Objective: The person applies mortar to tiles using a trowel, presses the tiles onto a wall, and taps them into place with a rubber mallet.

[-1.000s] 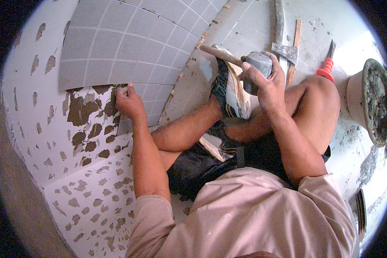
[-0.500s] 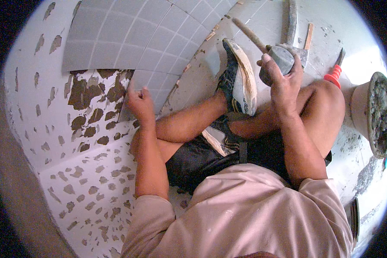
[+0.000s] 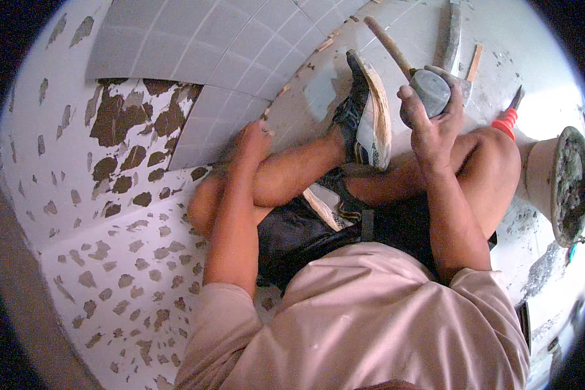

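Compared over the last second: little hand travel, mostly a shift of the view.

Left hand [image 3: 253,140]: at the lower corner of the grey tile [image 3: 218,123], as in the earlier pictures. Fingers bent against the tile edge; pinching or only pressing, cannot tell. Forearm crossed over the left shin.

Grey tile: flat on the surface, lowest of the laid grey field, just right of the bare brown patch [image 3: 133,123]. More of the brown patch in view than half a second ago. Tile itself apparently in the same place under the hand.

Right hand [image 3: 432,130]: closed around the head of the mallet [image 3: 430,90], wooden handle pointing up and to the left. Drifted slightly to the right over the second, now steady. Held above the right knee, clear of the floor [image 3: 500,39] and well apart from the tile.

Judgement: tile placed and steadied, no mallet contact yet; mallet gripped by the head, not by the handle, so not in a striking hold.

Surroundings: shoe [image 3: 370,114] sole-up between the hands; red-handled tool [image 3: 506,120] beyond the knee; bucket [image 3: 539,175] of grey mix at far right.
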Motion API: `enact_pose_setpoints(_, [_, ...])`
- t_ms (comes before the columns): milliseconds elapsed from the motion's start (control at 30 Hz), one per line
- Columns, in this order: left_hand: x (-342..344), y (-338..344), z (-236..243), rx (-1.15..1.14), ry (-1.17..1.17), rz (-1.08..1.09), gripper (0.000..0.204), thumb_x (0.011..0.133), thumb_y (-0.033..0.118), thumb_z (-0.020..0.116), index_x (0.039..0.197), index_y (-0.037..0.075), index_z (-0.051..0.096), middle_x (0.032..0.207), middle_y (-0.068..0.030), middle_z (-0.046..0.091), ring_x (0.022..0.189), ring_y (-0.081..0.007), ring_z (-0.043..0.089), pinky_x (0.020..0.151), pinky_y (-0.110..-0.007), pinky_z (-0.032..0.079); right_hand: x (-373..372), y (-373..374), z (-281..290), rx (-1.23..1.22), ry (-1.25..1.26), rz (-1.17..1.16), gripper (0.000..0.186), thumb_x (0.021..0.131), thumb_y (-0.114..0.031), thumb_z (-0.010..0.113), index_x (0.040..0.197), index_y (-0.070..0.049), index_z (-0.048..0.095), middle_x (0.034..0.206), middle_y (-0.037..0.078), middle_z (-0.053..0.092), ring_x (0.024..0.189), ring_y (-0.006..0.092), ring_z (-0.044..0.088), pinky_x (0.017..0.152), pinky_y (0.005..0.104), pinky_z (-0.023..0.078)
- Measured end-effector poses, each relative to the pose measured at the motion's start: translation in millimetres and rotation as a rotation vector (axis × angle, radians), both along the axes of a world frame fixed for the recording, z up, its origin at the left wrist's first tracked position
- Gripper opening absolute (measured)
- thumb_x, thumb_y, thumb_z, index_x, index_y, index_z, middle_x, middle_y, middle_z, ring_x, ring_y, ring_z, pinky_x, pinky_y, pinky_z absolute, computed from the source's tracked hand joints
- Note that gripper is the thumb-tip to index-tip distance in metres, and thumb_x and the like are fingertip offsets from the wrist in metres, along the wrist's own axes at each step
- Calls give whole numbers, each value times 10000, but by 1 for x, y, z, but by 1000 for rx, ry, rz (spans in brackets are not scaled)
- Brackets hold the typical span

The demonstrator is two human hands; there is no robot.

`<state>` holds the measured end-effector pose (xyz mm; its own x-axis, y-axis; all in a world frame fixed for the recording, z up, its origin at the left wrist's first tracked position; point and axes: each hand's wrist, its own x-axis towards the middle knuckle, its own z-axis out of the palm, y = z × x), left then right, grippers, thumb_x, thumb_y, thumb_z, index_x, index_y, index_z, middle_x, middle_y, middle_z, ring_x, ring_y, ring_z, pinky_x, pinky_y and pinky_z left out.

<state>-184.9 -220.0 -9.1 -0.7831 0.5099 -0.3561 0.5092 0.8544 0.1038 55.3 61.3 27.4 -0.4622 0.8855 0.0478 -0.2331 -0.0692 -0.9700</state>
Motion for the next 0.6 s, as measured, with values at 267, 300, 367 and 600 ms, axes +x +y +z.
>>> enact_pose_setpoints(267, [-59, 12, -79, 1082, -945, 1124, 352, 910, -9, 487, 1256, -50, 534, 1178, -205, 584, 943, -321, 586, 753, -434, 501, -8, -11, 0, 228, -165, -4, 548, 762, -279, 859, 1157, -19, 583, 920, 83, 642, 721, 157, 621, 627, 269, 511])
enact_pose_setpoints(300, [-60, 23, -81, 1241, -1027, 1402, 370, 907, -56, 446, 1273, -60, 506, 1207, -211, 554, 944, -324, 567, 725, -418, 490, -8, -10, 0, 236, -172, -7, 548, 762, -279, 859, 1157, -19, 583, 920, 83, 642, 721, 157, 621, 627, 269, 511])
enact_pose_setpoints(367, [-49, 46, -86, 1297, -1034, 1472, 395, 906, -78, 415, 1294, -73, 483, 1217, -208, 555, 961, -319, 565, 730, -407, 487, -5, -3, -4, 175, -187, 1, 544, 768, -266, 858, 1161, -17, 577, 916, 83, 644, 705, 149, 618, 601, 269, 512])
enact_pose_setpoints(600, [-55, 39, -95, 1609, -970, 1680, 368, 941, -87, 385, 1296, -101, 480, 1226, -207, 571, 992, -306, 580, 749, -384, 493, -9, 0, -10, -15, -108, 42, 525, 777, -222, 849, 1168, -15, 567, 891, 79, 653, 670, 140, 615, 562, 256, 504])
